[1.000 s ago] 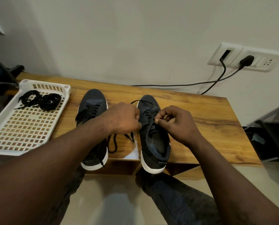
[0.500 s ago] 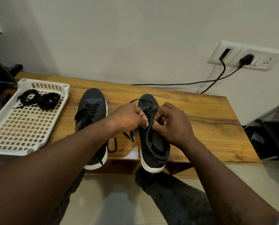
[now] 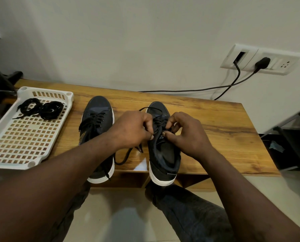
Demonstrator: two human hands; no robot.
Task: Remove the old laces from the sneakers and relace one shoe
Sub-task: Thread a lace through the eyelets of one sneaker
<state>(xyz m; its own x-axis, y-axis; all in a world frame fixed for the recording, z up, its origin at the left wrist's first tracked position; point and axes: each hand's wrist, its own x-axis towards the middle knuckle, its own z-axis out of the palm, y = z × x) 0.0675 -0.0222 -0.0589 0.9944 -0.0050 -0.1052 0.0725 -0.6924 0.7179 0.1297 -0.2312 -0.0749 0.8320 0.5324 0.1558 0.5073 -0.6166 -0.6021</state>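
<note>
Over the last second both hands have drawn together above the lacing. The left hand (image 3: 133, 131) and right hand (image 3: 186, 135), fingers curled, each pinch the old black lace (image 3: 126, 157) of the dark navy white-soled right sneaker (image 3: 163, 158). It stands at the wooden desk's (image 3: 215, 128) front edge with its heel overhanging. One lace end trails loose beside it. Judgement: unlacing has barely begun. The matching left sneaker (image 3: 97, 109) is fully laced.

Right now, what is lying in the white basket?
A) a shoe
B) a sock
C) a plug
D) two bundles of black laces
D: two coiled bundles of black laces lie side by side at the far end of the white basket.
</note>
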